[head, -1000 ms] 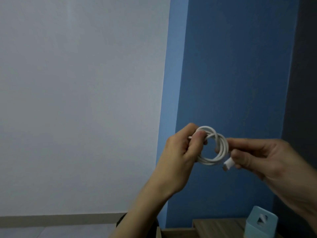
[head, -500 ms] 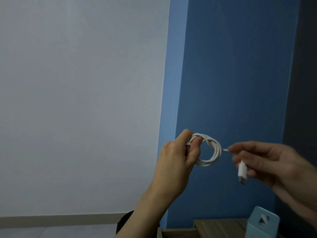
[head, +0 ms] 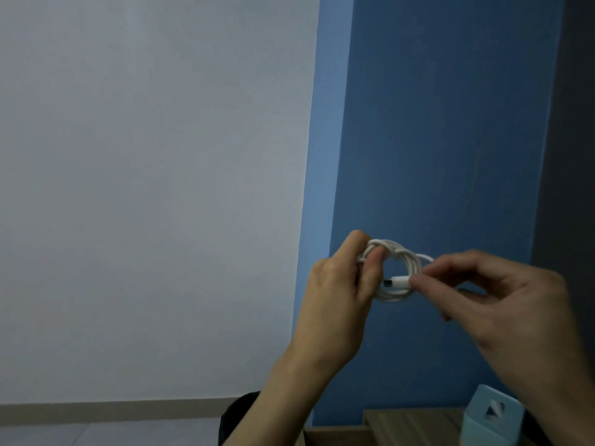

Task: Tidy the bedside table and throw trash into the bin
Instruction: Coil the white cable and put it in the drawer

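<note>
Both hands are raised before a blue wall, above the wooden table [head: 412, 423]. The left hand [head: 338, 294] pinches a coiled white cable [head: 394, 294] between thumb and fingers. The right hand [head: 502, 294] pinches the cable's plug [head: 399, 280] inside the coil.

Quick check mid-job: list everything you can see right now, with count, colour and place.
cable: one, white, coiled, held up between both hands
box: one, light blue, bottom right, on the table
table: one, brown wood, bottom edge
dark object: one, black, bottom centre, unclear what
walls: white on the left, blue on the right
left hand: pinching the coil
right hand: holding the plug end at the coil
</note>
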The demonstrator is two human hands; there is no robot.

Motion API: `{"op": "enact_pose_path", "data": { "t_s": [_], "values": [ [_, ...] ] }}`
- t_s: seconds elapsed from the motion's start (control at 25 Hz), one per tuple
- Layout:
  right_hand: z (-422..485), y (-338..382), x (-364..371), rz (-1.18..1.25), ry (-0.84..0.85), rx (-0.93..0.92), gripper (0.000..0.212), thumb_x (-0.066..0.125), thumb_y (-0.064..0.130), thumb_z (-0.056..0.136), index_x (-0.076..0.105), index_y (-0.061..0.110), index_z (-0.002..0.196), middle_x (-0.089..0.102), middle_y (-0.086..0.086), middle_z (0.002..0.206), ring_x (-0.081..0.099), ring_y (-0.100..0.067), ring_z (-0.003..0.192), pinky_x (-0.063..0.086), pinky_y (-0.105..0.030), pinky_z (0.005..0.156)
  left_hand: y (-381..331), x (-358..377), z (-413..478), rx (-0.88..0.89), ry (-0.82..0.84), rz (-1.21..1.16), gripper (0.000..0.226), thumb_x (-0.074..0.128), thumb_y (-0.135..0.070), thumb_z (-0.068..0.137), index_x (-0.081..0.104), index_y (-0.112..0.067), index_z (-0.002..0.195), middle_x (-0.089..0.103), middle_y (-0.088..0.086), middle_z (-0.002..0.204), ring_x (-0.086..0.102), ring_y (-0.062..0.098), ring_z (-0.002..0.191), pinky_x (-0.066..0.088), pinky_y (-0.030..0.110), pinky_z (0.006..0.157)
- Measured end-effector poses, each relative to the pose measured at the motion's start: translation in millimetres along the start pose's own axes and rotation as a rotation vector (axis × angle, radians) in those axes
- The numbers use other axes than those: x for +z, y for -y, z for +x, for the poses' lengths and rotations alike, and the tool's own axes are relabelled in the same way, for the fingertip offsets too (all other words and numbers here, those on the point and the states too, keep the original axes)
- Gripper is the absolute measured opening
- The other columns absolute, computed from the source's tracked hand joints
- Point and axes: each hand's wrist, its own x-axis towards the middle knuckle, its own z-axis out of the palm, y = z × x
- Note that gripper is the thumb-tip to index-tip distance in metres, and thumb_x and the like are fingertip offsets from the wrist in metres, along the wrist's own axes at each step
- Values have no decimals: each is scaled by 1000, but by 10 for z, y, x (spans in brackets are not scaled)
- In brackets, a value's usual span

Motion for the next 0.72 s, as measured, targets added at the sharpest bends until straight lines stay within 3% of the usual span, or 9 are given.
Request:
{"op": "enact_pose_path", "data": {
  "t_s": [0.08,0.16,0.24,0.32,0.4,0.48,0.56,0.6,0.72],
  "values": [
    [27,-63,-8,3,-3,61,17,79,14,55,66,13,65,66,2,61,56,-7,49,45,-9,47,-10,-3,-17,22,28,21,22,34,-43,90,42,-28,75,39,-7,51,38,11,48,29,19,47],
    [72,-193,9,17,9,155,27,77,10,60,59,23,76,66,6,66,58,-7,56,46,-10,51,-33,14,-41,48,43,40,21,34,-43,90,41,-29,77,39,-13,49,39,6,47,28,17,47],
    [105,-295,78,15,59,208,28,74,21,64,59,32,85,68,11,72,63,-9,65,49,-13,57,-49,41,-54,62,52,41,21,33,-44,90,41,-28,77,39,-12,51,37,7,48,29,20,48],
    [101,-334,147,71,158,204,17,66,22,67,69,34,79,71,9,72,64,-7,68,51,-19,62,-61,69,-63,69,76,38,25,34,-44,90,43,-24,80,41,-10,56,36,8,50,32,24,50],
    [64,-328,168,98,162,170,22,66,15,78,73,34,71,70,5,63,62,-5,58,52,-22,58,-68,72,-61,66,85,17,23,35,-43,90,43,-26,78,46,-11,59,39,7,51,34,22,51],
    [13,-295,141,107,158,112,16,61,44,79,74,35,74,68,2,60,58,-4,52,50,-22,55,-58,52,-34,34,46,-31,22,36,-42,89,43,-26,76,47,-8,57,42,6,50,33,18,49],
    [-22,-310,60,160,230,86,45,61,70,62,75,32,81,65,-3,61,55,-4,51,49,-17,56,-35,31,4,-1,4,-76,27,38,-41,88,49,-20,75,47,-5,55,40,9,49,31,18,48],
    [-29,-312,23,214,253,103,49,63,71,57,76,30,81,63,-3,59,53,-4,51,48,-14,56,-28,25,20,-13,2,-93,29,38,-41,87,52,-18,76,46,-4,54,39,9,49,31,20,48],
    [-3,-264,-94,191,289,93,36,67,59,60,77,28,75,56,2,48,48,-3,45,41,-8,52,6,17,36,-27,24,-125,31,40,-42,86,55,-16,76,50,6,60,36,9,49,32,27,48]
  ]
}}
